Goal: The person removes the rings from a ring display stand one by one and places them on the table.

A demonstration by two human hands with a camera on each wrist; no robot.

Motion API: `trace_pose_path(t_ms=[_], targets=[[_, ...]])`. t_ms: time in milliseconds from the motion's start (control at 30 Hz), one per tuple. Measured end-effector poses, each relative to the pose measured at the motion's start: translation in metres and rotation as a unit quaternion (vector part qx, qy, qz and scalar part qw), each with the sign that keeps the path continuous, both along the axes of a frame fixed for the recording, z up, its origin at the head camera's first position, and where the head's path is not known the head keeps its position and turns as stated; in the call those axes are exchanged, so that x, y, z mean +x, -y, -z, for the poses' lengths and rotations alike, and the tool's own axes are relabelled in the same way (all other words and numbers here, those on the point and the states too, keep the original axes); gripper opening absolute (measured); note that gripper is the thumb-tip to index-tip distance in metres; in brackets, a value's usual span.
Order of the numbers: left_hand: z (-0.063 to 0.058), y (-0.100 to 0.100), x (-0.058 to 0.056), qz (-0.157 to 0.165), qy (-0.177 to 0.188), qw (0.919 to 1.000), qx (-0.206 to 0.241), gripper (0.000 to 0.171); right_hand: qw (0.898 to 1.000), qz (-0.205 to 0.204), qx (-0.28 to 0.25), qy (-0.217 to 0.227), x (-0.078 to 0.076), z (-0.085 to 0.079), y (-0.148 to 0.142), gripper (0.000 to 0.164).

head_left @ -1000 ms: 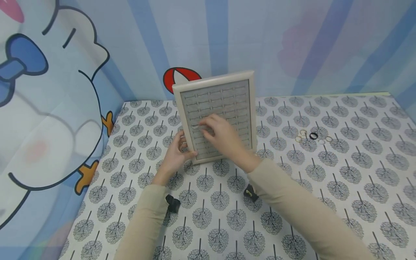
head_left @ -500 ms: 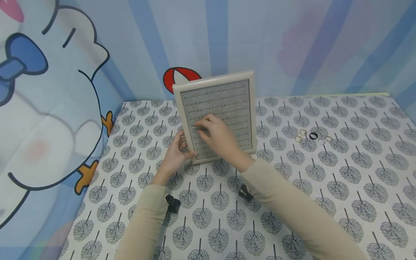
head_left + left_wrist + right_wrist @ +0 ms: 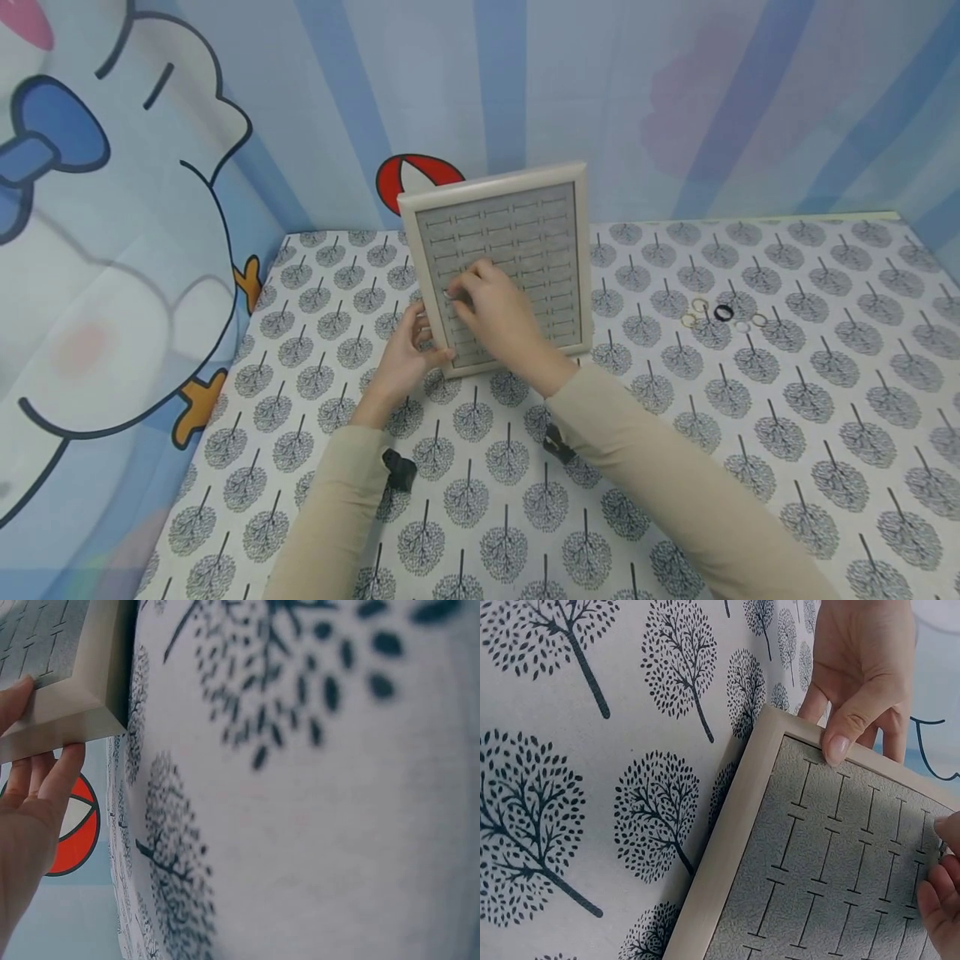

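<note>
A ring display board (image 3: pixel 510 218), with a cream frame and grey slotted padding, stands tilted up on the table. My left hand (image 3: pixel 405 357) grips its lower left edge; in the right wrist view the thumb (image 3: pixel 840 747) lies on the front of the frame and the other fingers go behind. With my right hand (image 3: pixel 495 312) I pinch a small silvery ring (image 3: pixel 447 293) against the slots in the left column. Most of this ring is hidden by the fingers. At the edge of the right wrist view, the right fingertips (image 3: pixel 931 896) touch the padding.
On the table's right side lie a black ring (image 3: pixel 723 313), a whitish ring (image 3: pixel 742 327) and several gold-coloured rings (image 3: pixel 759 320). A tree-patterned cloth (image 3: pixel 472 500) covers the table. Behind it hangs a striped blue backdrop (image 3: pixel 600 100). Black camera mounts (image 3: pixel 399 471) sit at the wrists.
My right hand has shifted slightly left with the ring, bringing it up to the board's left column; less of the ring shows now. The left hand and the board have stayed put.
</note>
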State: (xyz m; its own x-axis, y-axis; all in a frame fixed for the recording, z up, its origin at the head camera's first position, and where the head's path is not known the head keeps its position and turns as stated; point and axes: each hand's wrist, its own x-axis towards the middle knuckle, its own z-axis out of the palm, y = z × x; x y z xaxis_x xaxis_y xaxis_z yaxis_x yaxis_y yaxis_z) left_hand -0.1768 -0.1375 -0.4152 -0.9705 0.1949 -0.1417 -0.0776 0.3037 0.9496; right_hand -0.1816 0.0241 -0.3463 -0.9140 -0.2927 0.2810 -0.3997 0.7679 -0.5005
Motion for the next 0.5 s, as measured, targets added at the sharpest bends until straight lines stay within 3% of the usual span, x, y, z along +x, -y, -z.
trace_pose_path(t_ms=[167, 333, 500], targets=[[-0.001, 0.000, 0.001, -0.001, 0.003, 1.0000, -0.002, 0.082, 0.999, -0.009, -0.032, 0.018, -0.001, 0.001, -0.002, 0.014], [0.000, 0.001, 0.001, -0.002, 0.003, 1.0000, -0.008, 0.082, 0.992, -0.015, -0.112, 0.058, -0.002, 0.001, -0.010, 0.014], [0.001, 0.000, 0.000, -0.004, 0.002, 1.0000, -0.002, 0.081, 0.984, 0.011, -0.157, 0.078, -0.004, -0.003, -0.025, 0.016]])
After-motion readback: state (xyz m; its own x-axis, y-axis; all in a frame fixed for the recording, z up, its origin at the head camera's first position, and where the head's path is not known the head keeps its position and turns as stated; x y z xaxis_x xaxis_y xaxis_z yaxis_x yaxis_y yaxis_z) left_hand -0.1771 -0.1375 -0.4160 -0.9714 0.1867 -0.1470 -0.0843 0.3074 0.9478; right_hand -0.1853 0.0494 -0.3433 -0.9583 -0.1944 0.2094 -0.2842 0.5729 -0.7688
